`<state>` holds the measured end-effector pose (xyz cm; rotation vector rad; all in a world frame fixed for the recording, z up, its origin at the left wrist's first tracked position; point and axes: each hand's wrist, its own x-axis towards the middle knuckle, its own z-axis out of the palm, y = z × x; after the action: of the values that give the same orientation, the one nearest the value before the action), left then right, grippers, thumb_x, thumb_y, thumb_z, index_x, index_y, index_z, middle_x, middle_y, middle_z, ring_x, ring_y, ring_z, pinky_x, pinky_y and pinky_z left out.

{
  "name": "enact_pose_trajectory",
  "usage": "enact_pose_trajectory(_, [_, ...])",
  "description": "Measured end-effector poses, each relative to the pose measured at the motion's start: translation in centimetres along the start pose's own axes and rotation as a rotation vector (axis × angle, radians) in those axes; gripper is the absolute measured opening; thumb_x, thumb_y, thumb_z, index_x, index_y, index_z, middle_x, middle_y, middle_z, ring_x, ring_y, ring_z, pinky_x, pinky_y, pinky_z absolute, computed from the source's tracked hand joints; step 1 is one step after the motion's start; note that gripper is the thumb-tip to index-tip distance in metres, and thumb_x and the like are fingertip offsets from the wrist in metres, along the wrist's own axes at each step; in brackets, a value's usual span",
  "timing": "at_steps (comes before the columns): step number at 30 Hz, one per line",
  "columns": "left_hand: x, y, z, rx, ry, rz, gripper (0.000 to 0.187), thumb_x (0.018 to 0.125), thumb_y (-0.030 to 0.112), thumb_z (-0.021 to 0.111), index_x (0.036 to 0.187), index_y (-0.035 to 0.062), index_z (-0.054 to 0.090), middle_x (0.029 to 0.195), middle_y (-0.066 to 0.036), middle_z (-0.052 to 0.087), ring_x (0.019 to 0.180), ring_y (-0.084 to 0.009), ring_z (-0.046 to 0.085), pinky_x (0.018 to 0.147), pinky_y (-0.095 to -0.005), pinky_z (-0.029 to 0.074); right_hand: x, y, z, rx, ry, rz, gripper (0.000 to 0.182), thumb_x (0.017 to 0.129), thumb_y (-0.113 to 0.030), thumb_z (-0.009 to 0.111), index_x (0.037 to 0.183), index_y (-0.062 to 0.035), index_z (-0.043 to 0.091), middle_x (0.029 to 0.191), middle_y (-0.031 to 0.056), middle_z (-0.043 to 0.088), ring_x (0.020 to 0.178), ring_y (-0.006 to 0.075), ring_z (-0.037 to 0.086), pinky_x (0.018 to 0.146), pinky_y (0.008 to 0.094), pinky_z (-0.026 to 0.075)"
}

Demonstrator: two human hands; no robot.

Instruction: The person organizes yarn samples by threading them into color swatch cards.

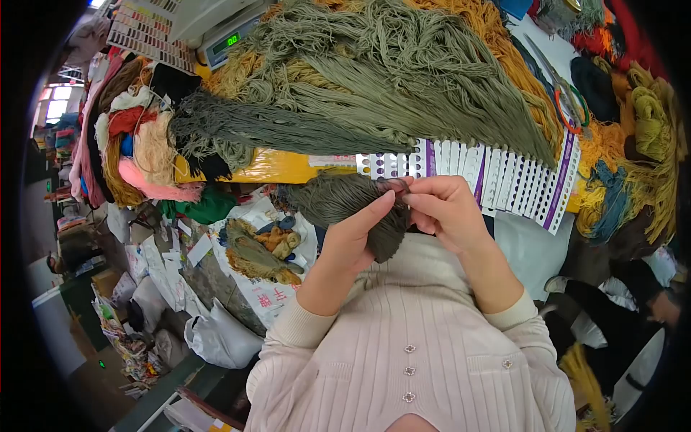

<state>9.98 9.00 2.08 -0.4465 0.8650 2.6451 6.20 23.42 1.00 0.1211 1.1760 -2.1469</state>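
Observation:
A dark grey-green yarn bundle [338, 203] hangs in front of my chest, at the near edge of the work surface. My left hand [356, 234] is wrapped round its right part, thumb pointing up. Close beside it, my right hand [443, 209] pinches at the top of the bundle; the fingertips of both hands nearly meet there, and the strands between them are too small to make out. Beyond my hands lie a dark grey yarn hank [288, 129] and a large pile of olive-green yarn [432, 72], on top of white cards with punched holes [515, 180].
Scissors [558, 83] with orange and green handles lie at the upper right. A scale [229, 43] and a colour sample card [140, 32] are at the upper left. Coloured yarns [144, 144] hang at the left. Below sits a white bag [223, 335].

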Motion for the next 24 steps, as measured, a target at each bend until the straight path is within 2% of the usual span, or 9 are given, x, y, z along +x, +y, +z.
enact_pose_trajectory(4, [0.2, 0.0, -0.2, -0.037, 0.017, -0.053, 0.024, 0.083, 0.011, 0.046, 0.101, -0.0038, 0.050, 0.098, -0.011, 0.054, 0.088, -0.0186, 0.053, 0.077, -0.0311, 0.044, 0.1, -0.2, 0.3, 0.145, 0.029, -0.003, 0.009, 0.073, -0.003, 0.055, 0.076, 0.0043, 0.060, 0.074, 0.0070, 0.058, 0.045, 0.0050, 0.040, 0.039, 0.0173, 0.029])
enact_pose_trajectory(6, [0.2, 0.0, -0.2, -0.047, 0.021, -0.041, 0.024, 0.083, 0.011, 0.046, 0.102, -0.0036, 0.050, 0.099, -0.011, 0.054, 0.088, -0.0184, 0.053, 0.077, -0.0311, 0.044, 0.0, -0.1, -0.4, 0.246, -0.010, 0.052, 0.008, 0.073, -0.003, 0.055, 0.077, 0.0036, 0.059, 0.076, 0.0068, 0.059, 0.047, 0.0041, 0.039, 0.040, 0.0168, 0.029])
enact_pose_trajectory(9, [0.1, 0.0, -1.0, -0.009, -0.030, -0.107, 0.033, 0.085, 0.018, 0.040, 0.109, -0.0047, 0.045, 0.105, -0.011, 0.051, 0.096, -0.0194, 0.050, 0.085, -0.0322, 0.039, 0.0, 0.3, -0.9, 0.302, -0.175, 0.059, 0.008, 0.074, -0.003, 0.053, 0.079, 0.0025, 0.057, 0.080, 0.0074, 0.059, 0.045, 0.0032, 0.037, 0.040, 0.0163, 0.028])
enact_pose_trajectory(12, [-0.2, 0.0, -0.8, -0.007, -0.040, -0.085, 0.038, 0.087, 0.022, 0.036, 0.111, -0.0056, 0.042, 0.107, -0.012, 0.050, 0.097, -0.0191, 0.049, 0.087, -0.0321, 0.037, -0.1, -0.9, -0.6, 0.215, -0.030, 0.099, 0.008, 0.076, -0.005, 0.051, 0.080, 0.0012, 0.055, 0.074, 0.0044, 0.057, 0.044, 0.0018, 0.035, 0.039, 0.0155, 0.027])
enact_pose_trajectory(15, [-0.4, 0.2, -0.5, 0.001, -0.043, -0.076, 0.039, 0.087, 0.023, 0.033, 0.113, -0.0055, 0.041, 0.108, -0.012, 0.049, 0.099, -0.0195, 0.048, 0.088, -0.0327, 0.036, 0.1, -1.4, 0.3, 0.181, 0.021, 0.081, 0.012, 0.078, -0.007, 0.050, 0.083, 0.0022, 0.056, 0.060, -0.0009, 0.050, 0.043, 0.0005, 0.033, 0.038, 0.0147, 0.025])
enact_pose_trajectory(18, [-0.4, 0.3, -0.8, -0.026, -0.103, -0.064, 0.040, 0.087, 0.023, 0.032, 0.113, -0.0056, 0.040, 0.109, -0.012, 0.048, 0.100, -0.0195, 0.047, 0.088, -0.0329, 0.036, 0.0, -1.2, 0.4, 0.132, -0.054, 0.059, 0.016, 0.078, -0.008, 0.049, 0.087, 0.0037, 0.056, 0.051, -0.0043, 0.041, 0.041, -0.0001, 0.031, 0.036, 0.0151, 0.023])
enact_pose_trajectory(20, [-0.5, 0.4, -0.9, 0.000, -0.126, -0.046, 0.039, 0.087, 0.023, 0.033, 0.114, -0.0054, 0.040, 0.110, -0.012, 0.047, 0.101, -0.0199, 0.047, 0.088, -0.0332, 0.036, 0.1, -1.2, 0.7, 0.114, -0.031, 0.064, 0.018, 0.078, -0.008, 0.050, 0.090, 0.0043, 0.056, 0.048, -0.0051, 0.039, 0.040, -0.0002, 0.030, 0.036, 0.0155, 0.022])
enact_pose_trajectory(21, [-0.5, 0.5, -1.0, 0.014, -0.138, -0.038, 0.039, 0.087, 0.023, 0.033, 0.114, -0.0053, 0.040, 0.111, -0.012, 0.047, 0.101, -0.0201, 0.047, 0.088, -0.0333, 0.036, 0.1, -1.2, 0.8, 0.096, -0.024, 0.072, 0.018, 0.078, -0.008, 0.050, 0.090, 0.0044, 0.056, 0.049, -0.0048, 0.040, 0.040, -0.0002, 0.030, 0.036, 0.0155, 0.022])
enact_pose_trajectory(24, [-0.5, 0.3, -0.9, -0.071, -0.051, -0.035, 0.031, 0.086, 0.018, 0.038, 0.106, -0.0053, 0.047, 0.100, -0.011, 0.053, 0.091, -0.0186, 0.052, 0.082, -0.0307, 0.042, -0.2, -1.5, 1.1, 0.023, -0.013, 0.110, 0.018, 0.077, -0.008, 0.052, 0.089, 0.0043, 0.058, 0.055, -0.0023, 0.048, 0.041, 0.0002, 0.032, 0.036, 0.0153, 0.023])
